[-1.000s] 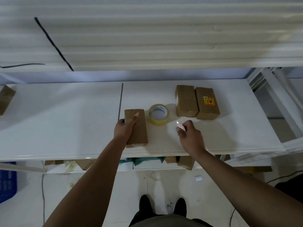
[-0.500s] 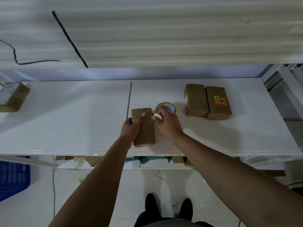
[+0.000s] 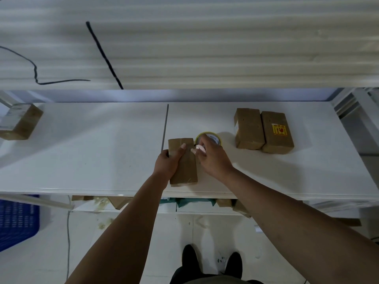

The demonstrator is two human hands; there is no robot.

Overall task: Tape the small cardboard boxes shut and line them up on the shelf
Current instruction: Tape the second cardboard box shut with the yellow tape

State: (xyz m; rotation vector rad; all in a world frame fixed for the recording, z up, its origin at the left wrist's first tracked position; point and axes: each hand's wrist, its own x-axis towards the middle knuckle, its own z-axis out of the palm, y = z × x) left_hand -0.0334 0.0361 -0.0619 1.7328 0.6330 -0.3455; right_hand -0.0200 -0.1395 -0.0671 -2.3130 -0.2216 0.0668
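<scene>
Saw left hand (image 3: 169,161) gripping box (image 3: 187,173), long axis pointing away from me; right hand (image 3: 213,158) pinching white bit (image 3: 200,149) at its right edge.

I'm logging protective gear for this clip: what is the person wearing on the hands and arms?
Nothing shows: the left hand and right hand are bare, without gloves, and the left forearm and right forearm are uncovered to the frame's edge, with no sleeves. No watch, bracelet or ring is visible.
</scene>
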